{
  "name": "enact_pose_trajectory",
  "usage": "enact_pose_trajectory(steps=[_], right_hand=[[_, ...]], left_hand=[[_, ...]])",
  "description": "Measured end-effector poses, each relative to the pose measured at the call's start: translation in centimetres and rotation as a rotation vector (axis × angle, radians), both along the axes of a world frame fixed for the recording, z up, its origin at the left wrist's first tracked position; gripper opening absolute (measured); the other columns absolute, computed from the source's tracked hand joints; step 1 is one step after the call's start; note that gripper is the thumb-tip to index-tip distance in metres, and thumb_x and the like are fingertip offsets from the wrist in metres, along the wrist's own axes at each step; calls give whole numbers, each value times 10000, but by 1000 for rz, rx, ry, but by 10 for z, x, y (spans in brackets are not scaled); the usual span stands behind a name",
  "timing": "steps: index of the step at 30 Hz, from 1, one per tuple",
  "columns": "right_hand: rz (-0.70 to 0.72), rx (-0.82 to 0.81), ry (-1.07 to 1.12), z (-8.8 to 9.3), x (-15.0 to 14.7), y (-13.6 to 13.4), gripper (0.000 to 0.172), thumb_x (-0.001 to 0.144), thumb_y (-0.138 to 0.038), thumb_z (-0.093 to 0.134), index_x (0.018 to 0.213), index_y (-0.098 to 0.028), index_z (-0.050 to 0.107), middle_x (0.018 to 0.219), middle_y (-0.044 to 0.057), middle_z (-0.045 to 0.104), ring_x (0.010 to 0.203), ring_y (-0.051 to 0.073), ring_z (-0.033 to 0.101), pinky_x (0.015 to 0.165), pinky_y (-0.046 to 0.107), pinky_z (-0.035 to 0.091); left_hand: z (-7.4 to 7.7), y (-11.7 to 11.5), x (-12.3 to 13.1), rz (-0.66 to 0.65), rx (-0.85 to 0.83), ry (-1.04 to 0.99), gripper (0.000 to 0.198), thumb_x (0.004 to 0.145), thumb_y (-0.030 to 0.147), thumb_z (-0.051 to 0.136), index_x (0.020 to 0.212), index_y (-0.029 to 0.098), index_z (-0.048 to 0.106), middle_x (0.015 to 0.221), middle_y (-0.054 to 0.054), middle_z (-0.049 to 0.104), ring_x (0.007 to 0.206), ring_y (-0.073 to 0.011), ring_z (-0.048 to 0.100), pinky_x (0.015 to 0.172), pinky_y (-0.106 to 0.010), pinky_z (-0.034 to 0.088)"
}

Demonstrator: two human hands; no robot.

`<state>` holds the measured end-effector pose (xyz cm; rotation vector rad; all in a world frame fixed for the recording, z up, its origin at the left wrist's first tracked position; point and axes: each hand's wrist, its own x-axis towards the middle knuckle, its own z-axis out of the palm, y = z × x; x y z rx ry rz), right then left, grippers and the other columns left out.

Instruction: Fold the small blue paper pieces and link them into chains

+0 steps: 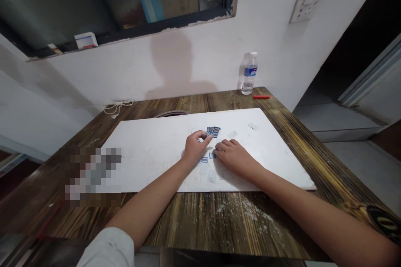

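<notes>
Between the thumb and fingers of my left hand (196, 147) is a small sheet printed with dark blue rectangles (213, 132), held just above a white board (150, 146). It looks like a sheet of stickers, though the print is too small to read. To its right, my right hand (233, 156) is low over the board with fingers curled together; whatever the fingertips hold, if anything, is hidden. Beside those fingertips lie small blue-outlined rectangles (204, 159). Pale scraps lie nearby, one translucent piece (212, 176) below the hands and another scrap (252, 126) farther back.
The board rests on a dark wooden table (213, 225). At the back right stand a water bottle (249, 75) and a red stick-like object (261, 96). A white cord (117, 106) lies at the back left. A blurred patch covers the board's left end.
</notes>
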<state>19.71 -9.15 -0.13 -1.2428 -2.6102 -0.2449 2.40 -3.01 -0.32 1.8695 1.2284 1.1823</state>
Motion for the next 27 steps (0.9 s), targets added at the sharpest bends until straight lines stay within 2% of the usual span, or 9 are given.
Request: enact_pose_trajectory(steps=[5,14,17,20,27], right_hand=[[14,50,-109,4,1,0,129,913,-144,542,850,-149,656,914,98,640,888,252,526,748,380,322],[17,85,-115,0,2,3,109,898,-128,558,821,-147,632,833,70,633,809,219,523,701,346,274],[-5,53,-63,-2,2,5,110,921,-189,563,845,-152,634,825,64,635,795,206,521,693,336,266],[30,58,-35,-3,3,5,132,943,-249,551,918,-168,652,863,67,633,831,207,515,696,327,263],[81,70,-107,-3,0,4,152,927,-159,521,851,-149,652,872,92,622,844,221,508,698,341,275]], left_hand=[[0,0,0,2,3,9,276,778,396,654,646,185,535,657,24,529,669,-136,513,678,-249,416],[3,-1,1,7,-9,-11,273,771,382,656,631,183,533,643,27,531,660,-136,509,675,-251,410],[2,-1,0,7,-3,-12,266,773,375,659,635,182,539,642,28,531,661,-135,511,675,-250,409],[1,0,0,3,4,-13,263,780,373,655,638,183,540,645,27,531,666,-136,513,676,-251,407],[0,0,0,1,-9,-15,274,780,380,654,636,183,530,653,24,525,670,-137,505,677,-249,405]])
